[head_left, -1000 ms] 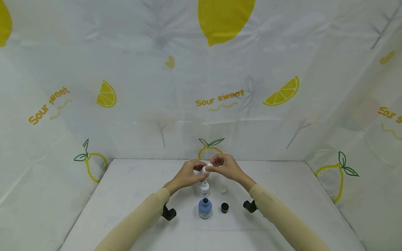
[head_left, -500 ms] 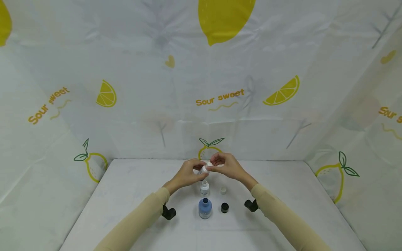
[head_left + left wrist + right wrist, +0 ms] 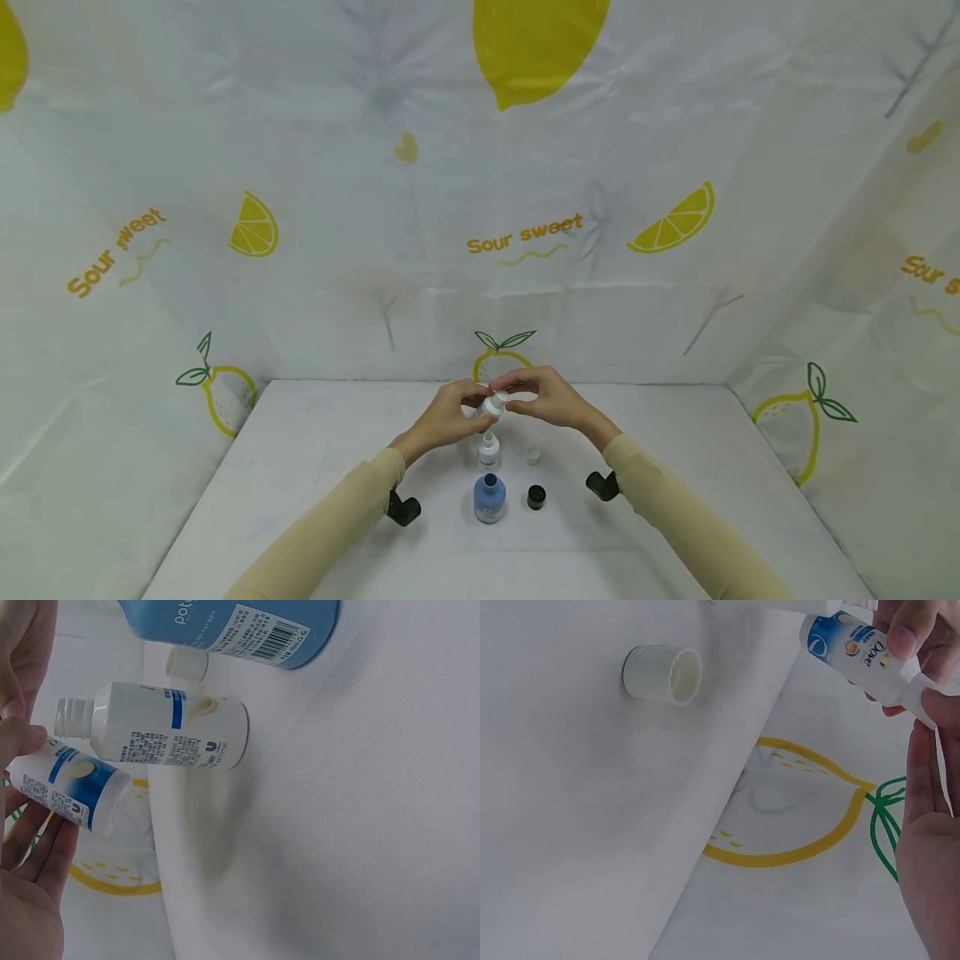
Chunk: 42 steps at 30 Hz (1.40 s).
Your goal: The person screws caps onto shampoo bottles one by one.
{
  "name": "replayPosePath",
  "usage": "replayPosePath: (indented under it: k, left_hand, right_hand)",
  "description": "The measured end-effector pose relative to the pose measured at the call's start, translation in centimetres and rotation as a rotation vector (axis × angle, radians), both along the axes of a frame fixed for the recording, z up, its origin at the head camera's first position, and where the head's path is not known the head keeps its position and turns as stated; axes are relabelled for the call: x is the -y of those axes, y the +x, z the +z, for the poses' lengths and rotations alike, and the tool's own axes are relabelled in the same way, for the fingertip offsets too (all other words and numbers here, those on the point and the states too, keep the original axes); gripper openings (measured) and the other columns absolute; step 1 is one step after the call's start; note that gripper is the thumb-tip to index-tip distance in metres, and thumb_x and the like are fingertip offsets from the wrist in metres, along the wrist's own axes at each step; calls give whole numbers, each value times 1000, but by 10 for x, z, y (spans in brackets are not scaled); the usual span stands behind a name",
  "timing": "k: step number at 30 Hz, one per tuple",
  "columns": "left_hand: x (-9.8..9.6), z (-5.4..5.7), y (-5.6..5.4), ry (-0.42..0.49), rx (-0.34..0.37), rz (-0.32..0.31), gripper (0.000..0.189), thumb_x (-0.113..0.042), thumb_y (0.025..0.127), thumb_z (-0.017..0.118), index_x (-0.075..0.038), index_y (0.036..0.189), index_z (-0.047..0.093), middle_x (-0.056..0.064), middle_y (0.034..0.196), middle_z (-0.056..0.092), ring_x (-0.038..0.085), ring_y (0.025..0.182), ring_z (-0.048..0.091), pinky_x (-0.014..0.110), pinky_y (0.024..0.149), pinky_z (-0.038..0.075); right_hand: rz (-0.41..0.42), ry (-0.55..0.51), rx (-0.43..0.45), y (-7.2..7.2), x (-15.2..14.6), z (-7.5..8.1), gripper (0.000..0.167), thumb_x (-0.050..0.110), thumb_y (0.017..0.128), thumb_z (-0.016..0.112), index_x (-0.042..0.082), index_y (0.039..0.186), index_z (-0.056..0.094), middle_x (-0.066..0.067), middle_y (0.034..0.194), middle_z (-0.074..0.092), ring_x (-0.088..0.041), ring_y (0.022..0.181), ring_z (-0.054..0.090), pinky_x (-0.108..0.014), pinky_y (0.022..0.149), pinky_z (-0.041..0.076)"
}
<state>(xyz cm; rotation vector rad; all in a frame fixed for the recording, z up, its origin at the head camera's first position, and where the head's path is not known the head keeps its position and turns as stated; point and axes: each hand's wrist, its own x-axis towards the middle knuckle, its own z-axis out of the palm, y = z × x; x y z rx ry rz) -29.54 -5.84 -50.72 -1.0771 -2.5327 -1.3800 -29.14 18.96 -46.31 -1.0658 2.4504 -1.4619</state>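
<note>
My left hand [image 3: 450, 414] grips a small white Dove bottle [image 3: 71, 784] with a blue label band, tilted and raised off the table. On its neck end sits a white cap [image 3: 917, 697]. The thumb and fingers of my right hand [image 3: 547, 400] pinch that cap from both sides. Just below my hands stands a larger white bottle [image 3: 488, 451], its threaded neck [image 3: 73, 718] bare. Nearer to me is a blue bottle [image 3: 490, 500] with an uncovered dark mouth.
A loose white cap [image 3: 533, 456] lies right of the white bottle, and a black cap [image 3: 536, 497] right of the blue one. The white table [image 3: 322, 483] meets a lemon-printed curtain [image 3: 337, 275] at its back edge.
The right hand's fingers have shifted their hold around the cap, with more of the cap showing between them. The right wrist has moved slightly rightward. The left hand and standing bottles look unchanged.
</note>
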Motion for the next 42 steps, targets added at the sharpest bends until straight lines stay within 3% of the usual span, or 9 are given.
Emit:
replayPosePath:
  k: [10, 22, 30, 42]
  left_hand:
    - [0, 1, 1, -3, 5, -1, 38, -10, 93, 84, 0, 128, 76, 15, 120, 78, 28, 107, 78, 25, 96, 64]
    - [0, 0, 1, -5, 9, 5, 36, -11, 94, 84, 1, 127, 76, 15, 120, 78, 28, 106, 77, 28, 96, 65]
    - [0, -1, 0, -5, 8, 13, 35, -12, 94, 83, -1, 127, 77, 14, 119, 78, 28, 107, 77, 26, 96, 65]
    - [-1, -2, 0, -17, 1, 33, 35, -10, 94, 84, 0, 126, 77, 14, 117, 78, 27, 106, 78, 25, 96, 65]
  right_hand:
    - [-7, 18, -7, 0, -1, 4, 32, -1, 96, 79, 0, 128, 77, -21, 129, 78, -41, 125, 73, -49, 110, 61]
    - [-45, 36, -14, 1, 1, 2, 31, 5, 95, 82, 3, 126, 78, -16, 126, 80, -29, 117, 77, -44, 109, 62]
    - [-87, 17, -3, 3, 4, 3, 32, 3, 95, 81, -2, 126, 76, -20, 128, 78, -36, 114, 76, -51, 109, 62]
    - [-113, 4, 14, 2, 6, -1, 30, 0, 93, 82, -1, 124, 77, -21, 126, 78, -36, 114, 76, -49, 108, 62]
